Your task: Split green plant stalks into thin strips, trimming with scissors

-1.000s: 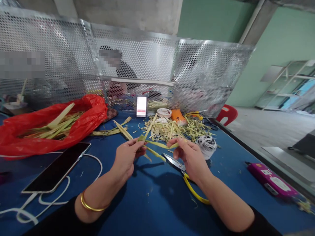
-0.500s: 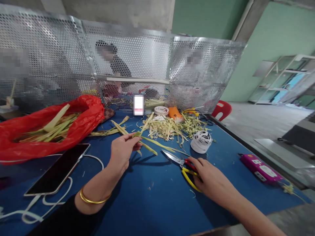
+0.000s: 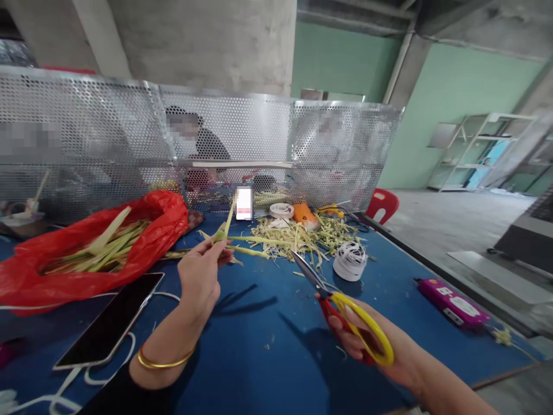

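Note:
My left hand [image 3: 201, 275] pinches a small piece woven or folded from pale green leaf strips [image 3: 221, 235] above the table. Several strip ends stick out of it, one upward and others to the right. In my right hand [image 3: 367, 340] is a pair of scissors [image 3: 341, 305] with one red and one yellow handle. Their blades look closed and point up and left, near the end of a strip. Behind them spreads a pile of leaf trimmings [image 3: 289, 236]. A roll of white strapping [image 3: 349, 262] stands to the right.
A red plastic bag [image 3: 166, 210] with leaf strips lies at left, beside a phone [image 3: 110, 323] on a white cable. At right is a purple pack [image 3: 453, 302]. A small lit screen [image 3: 244, 204] stands before a perforated metal partition [image 3: 242, 127], with people behind it.
The scissors have come up off the table and turned over in my right hand. My left hand has shifted left with the leaf piece. The camera view has tilted up.

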A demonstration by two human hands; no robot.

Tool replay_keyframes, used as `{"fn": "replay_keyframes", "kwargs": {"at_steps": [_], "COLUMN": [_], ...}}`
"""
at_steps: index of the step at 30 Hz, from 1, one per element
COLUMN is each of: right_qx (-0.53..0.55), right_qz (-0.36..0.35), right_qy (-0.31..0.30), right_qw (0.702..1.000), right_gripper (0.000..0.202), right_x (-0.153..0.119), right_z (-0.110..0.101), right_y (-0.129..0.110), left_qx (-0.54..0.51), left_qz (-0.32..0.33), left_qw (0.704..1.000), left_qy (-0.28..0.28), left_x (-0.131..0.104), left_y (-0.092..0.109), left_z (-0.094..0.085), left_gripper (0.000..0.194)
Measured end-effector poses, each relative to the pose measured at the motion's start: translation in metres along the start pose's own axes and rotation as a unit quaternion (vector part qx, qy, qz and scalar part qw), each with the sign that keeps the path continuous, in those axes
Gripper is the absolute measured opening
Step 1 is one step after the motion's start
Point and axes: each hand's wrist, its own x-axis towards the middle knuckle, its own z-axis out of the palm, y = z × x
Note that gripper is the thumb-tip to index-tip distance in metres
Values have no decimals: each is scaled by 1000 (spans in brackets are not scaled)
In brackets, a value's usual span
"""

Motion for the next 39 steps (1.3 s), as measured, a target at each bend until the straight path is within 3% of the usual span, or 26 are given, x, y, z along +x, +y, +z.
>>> {"fn": "replay_keyframes", "kwargs": {"at_steps": [2, 5, 12, 23, 39], "right_qx": [54, 79, 66, 32, 24], "right_qz": [-15, -30, -40, -56, -35], "right_qy": [-45, -62, 3, 53, 94], "right_qw": [997, 995, 997, 997, 995], "right_gripper": [47, 48, 41, 46, 48], "right_x": [-5, -5, 15, 26, 31], "right_z": [8, 18, 34, 47, 46], "right_y": [1, 3, -7, -12, -14], "left_qx": [-4, -7, 1, 17, 20], "left_qz": [15, 36, 57, 67, 65], "left_qw": [1000, 999, 998, 997, 997], "left_qy": [3, 2, -10, -18, -20], "left_x": [-1, -2, -10, -17, -16], "left_y": [1, 2, 3, 0, -3], "left_z": [1, 1, 3, 6, 6], "left_gripper": [19, 20, 22, 27, 27]}}
